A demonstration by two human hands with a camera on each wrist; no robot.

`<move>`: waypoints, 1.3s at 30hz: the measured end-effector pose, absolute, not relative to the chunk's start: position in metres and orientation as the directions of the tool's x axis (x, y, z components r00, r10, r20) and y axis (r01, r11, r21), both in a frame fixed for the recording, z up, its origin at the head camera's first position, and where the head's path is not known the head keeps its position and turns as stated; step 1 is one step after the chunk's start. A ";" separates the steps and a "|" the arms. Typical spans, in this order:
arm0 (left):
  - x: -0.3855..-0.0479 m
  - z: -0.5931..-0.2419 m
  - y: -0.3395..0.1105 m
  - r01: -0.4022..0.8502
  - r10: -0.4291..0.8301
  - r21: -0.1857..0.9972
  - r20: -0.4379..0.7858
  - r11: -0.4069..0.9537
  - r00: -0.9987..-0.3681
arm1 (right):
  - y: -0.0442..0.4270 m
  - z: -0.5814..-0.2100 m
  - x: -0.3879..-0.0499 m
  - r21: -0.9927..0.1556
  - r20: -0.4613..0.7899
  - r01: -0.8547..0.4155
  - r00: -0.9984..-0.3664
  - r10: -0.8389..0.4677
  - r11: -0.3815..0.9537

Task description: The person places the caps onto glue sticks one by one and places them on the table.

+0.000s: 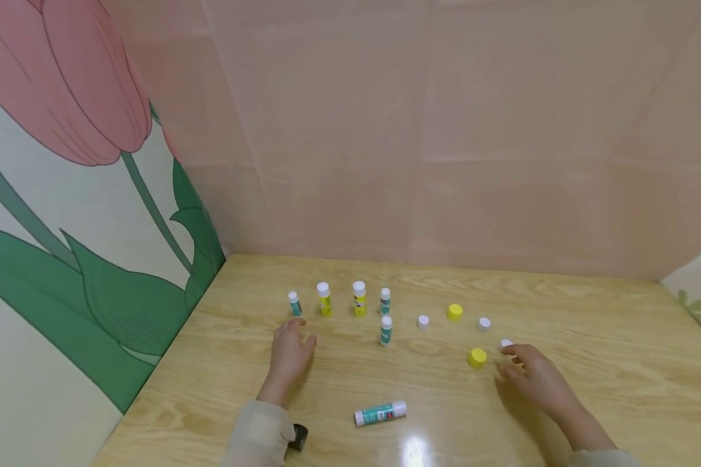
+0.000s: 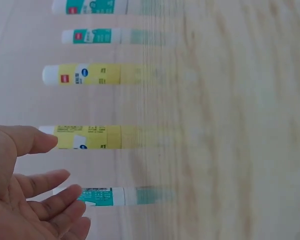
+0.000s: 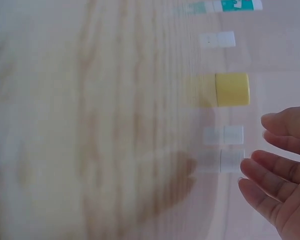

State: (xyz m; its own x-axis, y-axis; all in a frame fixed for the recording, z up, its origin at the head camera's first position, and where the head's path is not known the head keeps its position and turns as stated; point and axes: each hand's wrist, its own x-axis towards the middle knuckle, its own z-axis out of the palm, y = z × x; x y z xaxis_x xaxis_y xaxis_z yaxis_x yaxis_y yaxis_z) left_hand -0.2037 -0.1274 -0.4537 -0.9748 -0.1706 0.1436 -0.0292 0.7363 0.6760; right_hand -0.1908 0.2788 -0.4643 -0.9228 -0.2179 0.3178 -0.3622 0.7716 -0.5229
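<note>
My left hand is just in front of the leftmost small teal glue stick, which stands upright with a white cap. In the left wrist view its fingers are loosely spread and hold nothing. Two yellow glue sticks and two more teal ones stand to the right. My right hand has relaxed fingers by a small white cap. In the right wrist view the fingertips reach that cap's edge; whether they touch it is unclear. A yellow cap lies left of this hand.
A larger teal glue stick lies on its side near the front of the wooden table. Another yellow cap and two white caps sit farther back. A dark object shows beside the left sleeve. Pink cloth hangs behind.
</note>
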 end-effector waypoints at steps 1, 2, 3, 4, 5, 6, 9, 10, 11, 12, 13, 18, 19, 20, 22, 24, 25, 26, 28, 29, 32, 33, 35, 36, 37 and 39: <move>-0.204 -0.454 -0.127 -0.036 -0.180 0.676 0.144 0.736 -0.973 | 0.279 -0.465 -0.191 -0.525 0.320 -0.364 -0.922 -0.218 0.769; -0.205 -0.454 -0.127 -0.036 -0.183 0.674 0.148 0.738 -0.972 | 0.280 -0.465 -0.191 -0.524 0.326 -0.368 -0.920 -0.218 0.768; -0.205 -0.454 -0.127 -0.042 -0.190 0.676 0.146 0.735 -0.971 | 0.280 -0.466 -0.191 -0.520 0.332 -0.372 -0.917 -0.219 0.769; -0.206 -0.454 -0.127 -0.048 -0.197 0.682 0.142 0.730 -0.970 | 0.280 -0.466 -0.191 -0.517 0.338 -0.375 -0.915 -0.219 0.769; -0.206 -0.454 -0.127 -0.054 -0.202 0.687 0.137 0.724 -0.970 | 0.280 -0.466 -0.192 -0.516 0.345 -0.379 -0.913 -0.219 0.768; -0.206 -0.454 -0.127 -0.061 -0.208 0.692 0.131 0.719 -0.969 | 0.280 -0.467 -0.192 -0.513 0.353 -0.384 -0.910 -0.219 0.768; -0.207 -0.454 -0.128 -0.075 -0.216 0.701 0.116 0.709 -0.969 | 0.281 -0.468 -0.193 -0.512 0.354 -0.382 -0.910 -0.216 0.769; -0.208 -0.454 -0.128 -0.079 -0.220 0.705 0.112 0.705 -0.969 | 0.282 -0.468 -0.193 -0.514 0.350 -0.378 -0.912 -0.214 0.770; -0.208 -0.454 -0.128 -0.084 -0.225 0.708 0.108 0.702 -0.969 | 0.282 -0.469 -0.194 -0.512 0.347 -0.374 -0.914 -0.212 0.774; -0.208 -0.454 -0.129 -0.088 -0.228 0.710 0.105 0.699 -0.968 | 0.283 -0.469 -0.194 -0.513 0.347 -0.374 -0.914 -0.212 0.773; -0.208 -0.453 -0.129 -0.090 -0.231 0.710 0.104 0.698 -0.967 | 0.283 -0.469 -0.194 -0.513 0.344 -0.371 -0.915 -0.211 0.774; -0.211 -0.453 -0.131 -0.099 -0.241 0.708 0.103 0.700 -0.965 | 0.285 -0.470 -0.195 -0.519 0.349 -0.371 -0.914 -0.205 0.770; -0.211 -0.454 -0.131 -0.099 -0.240 0.706 0.103 0.701 -0.965 | 0.285 -0.470 -0.195 -0.517 0.343 -0.365 -0.917 -0.203 0.774; -0.212 -0.454 -0.132 -0.099 -0.239 0.706 0.103 0.701 -0.966 | 0.285 -0.470 -0.195 -0.518 0.335 -0.359 -0.920 -0.202 0.776; -0.213 -0.454 -0.133 -0.105 -0.243 0.705 0.098 0.701 -0.965 | 0.286 -0.469 -0.196 -0.522 0.310 -0.349 -0.928 -0.207 0.778; -0.215 -0.454 -0.134 -0.111 -0.248 0.705 0.095 0.700 -0.964 | 0.286 -0.467 -0.197 -0.525 0.284 -0.330 -0.937 -0.204 0.785; -0.215 -0.454 -0.135 -0.113 -0.252 0.705 0.095 0.700 -0.963 | 0.286 -0.466 -0.197 -0.528 0.272 -0.320 -0.941 -0.201 0.787; -0.216 -0.453 -0.136 -0.116 -0.253 0.703 0.093 0.702 -0.963 | 0.287 -0.466 -0.197 -0.530 0.259 -0.312 -0.945 -0.199 0.789; -0.216 -0.453 -0.136 -0.124 -0.261 0.700 0.091 0.703 -0.961 | 0.288 -0.466 -0.197 -0.533 0.239 -0.297 -0.951 -0.196 0.792; -0.217 -0.453 -0.137 -0.128 -0.263 0.699 0.089 0.704 -0.961 | 0.288 -0.466 -0.197 -0.533 0.234 -0.293 -0.953 -0.195 0.794; -0.218 -0.452 -0.138 -0.141 -0.272 0.695 0.081 0.705 -0.959 | 0.288 -0.466 -0.197 -0.534 0.227 -0.290 -0.954 -0.196 0.794; -0.219 -0.451 -0.138 -0.148 -0.277 0.695 0.077 0.704 -0.958 | 0.288 -0.465 -0.197 -0.535 0.226 -0.290 -0.954 -0.197 0.794; -0.220 -0.451 -0.138 -0.161 -0.283 0.692 0.065 0.704 -0.957 | 0.288 -0.465 -0.198 -0.535 0.224 -0.292 -0.954 -0.200 0.793; -0.220 -0.451 -0.138 -0.165 -0.288 0.693 0.063 0.702 -0.956 | 0.288 -0.465 -0.198 -0.533 0.223 -0.293 -0.954 -0.202 0.794; -0.221 -0.451 -0.138 -0.170 -0.290 0.693 0.059 0.701 -0.955 | 0.289 -0.465 -0.198 -0.531 0.223 -0.294 -0.953 -0.204 0.795; -0.222 -0.452 -0.139 -0.179 -0.300 0.693 0.056 0.698 -0.952 | 0.289 -0.465 -0.199 -0.527 0.227 -0.297 -0.952 -0.205 0.796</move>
State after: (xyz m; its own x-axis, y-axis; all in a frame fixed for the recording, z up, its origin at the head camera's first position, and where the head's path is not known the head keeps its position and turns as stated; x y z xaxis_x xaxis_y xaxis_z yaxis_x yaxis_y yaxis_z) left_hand -0.2219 -0.1391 -0.4522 -0.9525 -0.2995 0.0558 -0.1790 0.6984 0.6929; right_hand -0.1990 0.2891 -0.4650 -0.9520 -0.2048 0.2273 -0.2971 0.7964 -0.5268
